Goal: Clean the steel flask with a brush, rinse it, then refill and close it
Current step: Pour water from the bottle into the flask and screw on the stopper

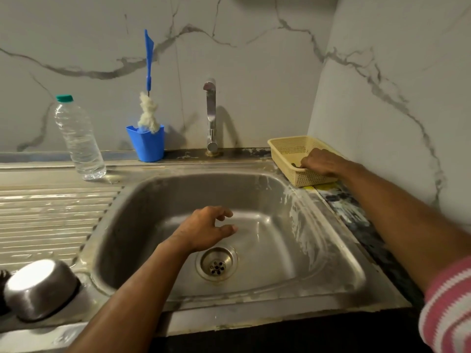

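The steel flask is nowhere in view, so which way it lies from the hands cannot be told. The brush (148,98) stands upright in a blue cup (147,145) at the back of the surface, nearer the left hand (207,229), which hovers loosely curled and empty above the sink (331,250). The right hand (319,161) reaches into the yellow basket (285,149); its grasp is hidden

A sink (254,189) sits in the bench. Behind it stands a tap (211,115). Left of the tap, a brush (148,98) stands in a cup (146,145); farther left, a bottle (79,138). Right of the sink, a basket (288,151). At the sink's front left, an upturned bowl (38,289).
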